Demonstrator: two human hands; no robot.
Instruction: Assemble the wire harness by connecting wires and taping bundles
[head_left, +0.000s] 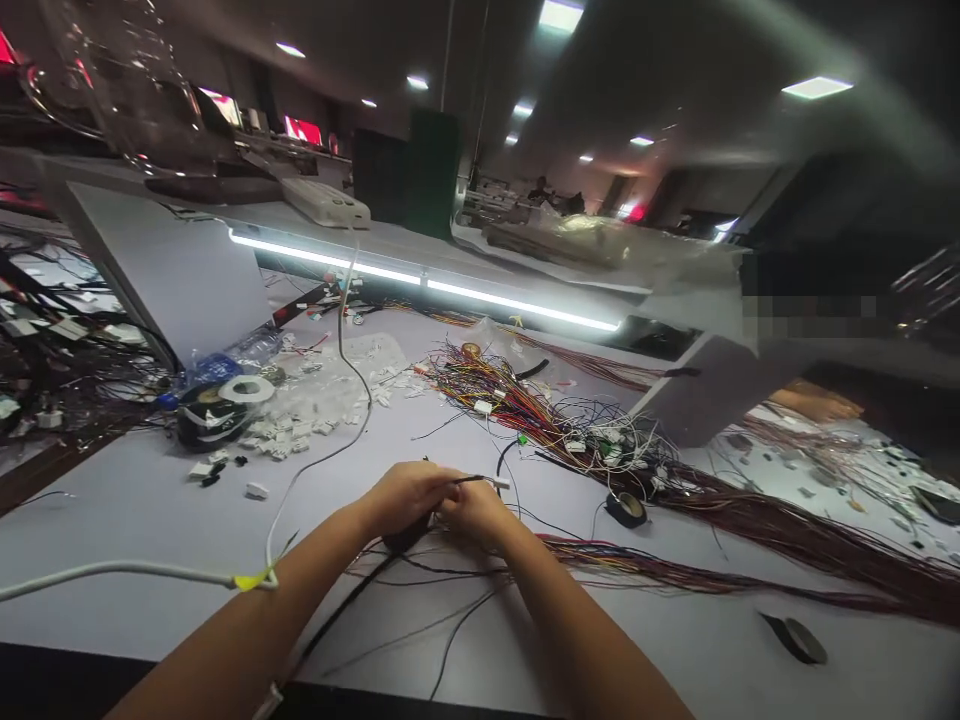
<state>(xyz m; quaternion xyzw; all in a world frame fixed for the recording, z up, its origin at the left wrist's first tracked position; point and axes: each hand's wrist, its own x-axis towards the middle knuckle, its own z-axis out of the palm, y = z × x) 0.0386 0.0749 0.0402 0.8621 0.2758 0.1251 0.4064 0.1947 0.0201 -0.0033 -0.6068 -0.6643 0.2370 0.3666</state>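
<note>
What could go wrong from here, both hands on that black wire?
1. Both hands pinch a thin black wire close together; a hard pull might kink it or loosen its white end.
2. Loose black wires lie under the forearms and may get dragged.
3. The white cable touches the left forearm and may snag.

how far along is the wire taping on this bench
Done: hard to tell; no clearly finished piece can be picked out. In hand: both hands meet mid-table, the left hand gripping a dark roll of black tape, the right hand pinching a thin black wire with a white end connector. Left: a big tangle of multicoloured loose wires and a long reddish-brown wire bundle lie beyond.
</note>
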